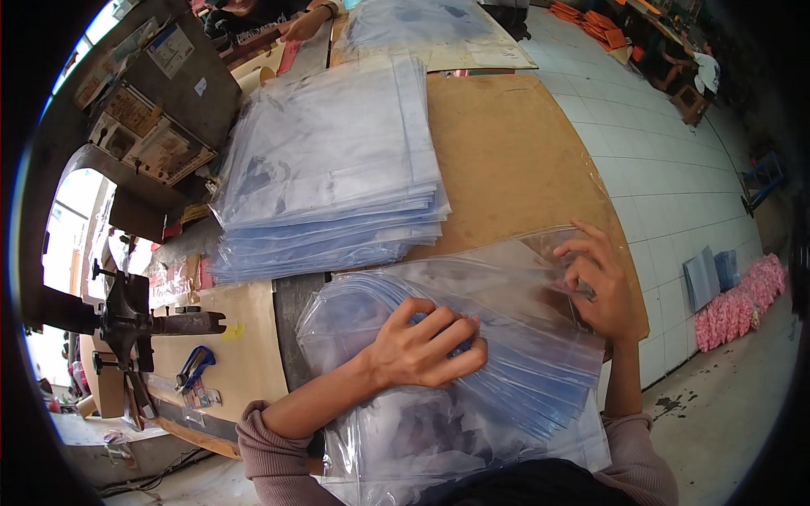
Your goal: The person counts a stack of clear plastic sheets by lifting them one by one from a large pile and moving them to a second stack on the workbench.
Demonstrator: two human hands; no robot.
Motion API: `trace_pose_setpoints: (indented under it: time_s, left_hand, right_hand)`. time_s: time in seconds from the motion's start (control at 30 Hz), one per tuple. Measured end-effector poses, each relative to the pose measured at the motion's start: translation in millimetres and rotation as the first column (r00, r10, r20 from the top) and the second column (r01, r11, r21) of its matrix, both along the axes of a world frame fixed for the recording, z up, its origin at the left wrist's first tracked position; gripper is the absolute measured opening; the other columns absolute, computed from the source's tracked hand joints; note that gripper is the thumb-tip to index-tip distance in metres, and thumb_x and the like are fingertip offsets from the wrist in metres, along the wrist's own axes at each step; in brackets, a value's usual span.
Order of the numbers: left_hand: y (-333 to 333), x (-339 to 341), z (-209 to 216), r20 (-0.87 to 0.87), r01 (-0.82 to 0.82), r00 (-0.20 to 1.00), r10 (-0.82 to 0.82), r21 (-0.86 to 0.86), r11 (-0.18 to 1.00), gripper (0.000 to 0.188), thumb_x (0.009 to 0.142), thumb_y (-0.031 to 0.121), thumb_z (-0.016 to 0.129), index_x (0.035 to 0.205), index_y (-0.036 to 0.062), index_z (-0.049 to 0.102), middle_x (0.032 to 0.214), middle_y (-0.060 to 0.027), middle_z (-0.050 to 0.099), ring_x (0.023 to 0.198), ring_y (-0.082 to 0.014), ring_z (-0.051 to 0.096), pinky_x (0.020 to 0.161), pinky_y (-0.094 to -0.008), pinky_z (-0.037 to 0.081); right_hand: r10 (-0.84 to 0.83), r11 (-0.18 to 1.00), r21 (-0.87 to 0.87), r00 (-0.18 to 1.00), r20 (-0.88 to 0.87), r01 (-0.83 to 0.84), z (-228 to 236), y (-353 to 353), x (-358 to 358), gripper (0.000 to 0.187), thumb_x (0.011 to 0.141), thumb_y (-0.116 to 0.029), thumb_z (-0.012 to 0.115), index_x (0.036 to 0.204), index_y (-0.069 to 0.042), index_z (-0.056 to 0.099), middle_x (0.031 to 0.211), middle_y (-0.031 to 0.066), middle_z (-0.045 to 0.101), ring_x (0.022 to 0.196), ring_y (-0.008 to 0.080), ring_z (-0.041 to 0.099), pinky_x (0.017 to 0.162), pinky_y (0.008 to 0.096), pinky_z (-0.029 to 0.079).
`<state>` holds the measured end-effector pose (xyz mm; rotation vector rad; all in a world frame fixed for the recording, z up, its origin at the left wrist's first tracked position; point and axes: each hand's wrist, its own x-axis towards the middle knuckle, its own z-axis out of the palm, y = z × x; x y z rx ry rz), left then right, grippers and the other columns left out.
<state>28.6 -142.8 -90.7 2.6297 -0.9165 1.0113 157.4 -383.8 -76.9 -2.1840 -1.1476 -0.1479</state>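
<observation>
A bundle of clear plastic sheets (540,363), bluish where the layers overlap, lies fanned out close to my body. My left hand (426,346) is closed over the middle of this bundle, its fingers curled down onto the layers. At the bundle's right side, my right hand (601,282) has its fingers bent around the edge of a lifted top sheet (515,266). The left end of the bundle curves up in a rounded fold. Underneath, more clear plastic (422,438) reaches toward my lap.
A tall stack of clear plastic sheets (337,152) sits beyond my hands on a brown-covered table (515,152). At left are a black metal clamp-like fixture (126,320) and a blue-handled tool (196,364). Pink bundles (738,304) lie on the tiled floor. Another person's hand (305,25) shows at the far end.
</observation>
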Motion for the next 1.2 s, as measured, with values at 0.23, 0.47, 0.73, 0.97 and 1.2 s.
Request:
trace_pose_setpoints:
  time_s: [0.23,0.47,0.73,0.97,1.2]
  left_hand:
    - [-4,2,3,0.033,0.005,0.999,-0.004,-0.042,0.999,0.012,0.064,0.015,0.058,0.074,0.0179,0.051,0.081,0.0047,0.057,0.066,-0.0073,0.053,0.064,-0.0255,0.034]
    - [-4,3,12,-0.132,-0.016,0.991,0.006,-0.074,0.997,0.022,0.058,0.011,0.061,0.078,0.0139,0.052,0.08,0.0002,0.053,0.07,-0.0142,0.052,0.071,-0.0305,0.04]
    - [-5,13,41,-0.277,-0.022,0.96,0.033,0.043,0.999,0.035,0.062,0.028,0.067,0.082,0.0079,0.047,0.077,-0.0035,0.049,0.067,-0.0188,0.054,0.06,-0.0303,0.043]
    - [-2,-13,77,-0.051,0.029,0.998,-0.027,0.033,0.999,0.019,0.066,0.018,0.059,0.069,0.0074,0.044,0.062,-0.0022,0.043,0.052,-0.0155,0.048,0.045,-0.0266,0.037]
    - [8,-31,88,0.006,0.002,1.0,-0.002,0.072,0.997,0.017,0.058,0.012,0.057,0.069,0.0067,0.045,0.061,-0.0021,0.043,0.053,-0.0155,0.048,0.046,-0.0271,0.039]
  right_hand:
    - [0.171,0.93,0.363,0.947,-0.273,-0.063,1,-5,-7,0.016,0.057,0.004,0.069,0.061,-0.005,0.056,0.127,0.0177,0.04,0.113,0.0329,0.046,0.091,0.0442,0.04]
    - [-0.012,0.867,0.328,0.674,-0.738,0.375,-4,-1,-3,0.025,0.07,-0.005,0.07,0.092,-0.002,0.059,0.127,0.0163,0.043,0.111,0.0242,0.049,0.091,0.0347,0.04]
    - [-0.147,0.957,0.037,0.59,-0.794,0.288,15,-7,-15,0.047,0.079,-0.016,0.067,0.118,0.003,0.048,0.102,0.0122,0.06,0.092,0.0181,0.058,0.083,0.0282,0.044]
    - [-0.015,0.837,0.374,0.701,-0.713,0.399,23,-47,3,0.042,0.081,-0.023,0.063,0.11,0.006,0.054,0.089,0.0123,0.063,0.076,0.0208,0.062,0.073,0.0292,0.048]
    - [0.05,0.408,0.747,0.804,-0.593,0.525,48,-101,63,0.054,0.087,-0.031,0.056,0.126,0.002,0.041,0.121,0.016,0.05,0.105,0.0253,0.055,0.083,0.0342,0.05]
